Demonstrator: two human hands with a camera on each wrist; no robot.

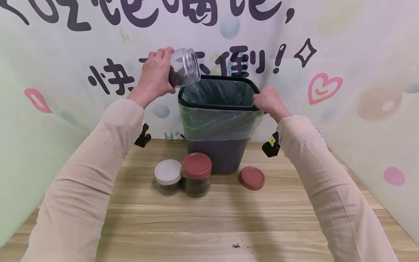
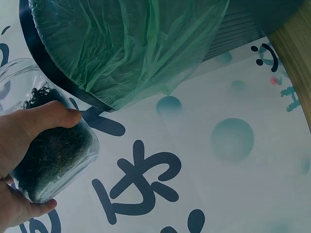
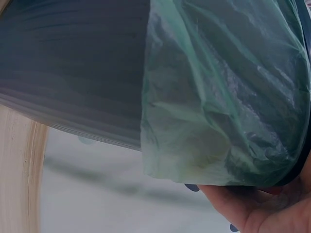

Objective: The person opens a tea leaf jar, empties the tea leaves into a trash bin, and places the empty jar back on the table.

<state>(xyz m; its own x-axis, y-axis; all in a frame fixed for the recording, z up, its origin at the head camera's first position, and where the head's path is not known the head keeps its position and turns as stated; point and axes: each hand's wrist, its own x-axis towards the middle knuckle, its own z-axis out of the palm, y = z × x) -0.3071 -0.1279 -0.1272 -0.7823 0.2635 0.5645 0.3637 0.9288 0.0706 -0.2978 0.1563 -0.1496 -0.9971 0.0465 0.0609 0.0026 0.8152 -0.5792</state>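
My left hand grips a clear jar by its base, tipped sideways with its open mouth by the left rim of a trash can. Dark, dry shreds that look like tea leaves lie inside the jar, toward its base. A green plastic bag lines the can and folds down over its outside, under a black rim. At the can's right corner, my right hand grips that rim; in the right wrist view its fingers show beneath the bag's edge.
In front of the can stand a white-lidded jar and a red-lidded jar, both with dark contents. A loose red lid lies to their right. Dark crumbs dot the wooden table near its front. A printed backdrop rises close behind.
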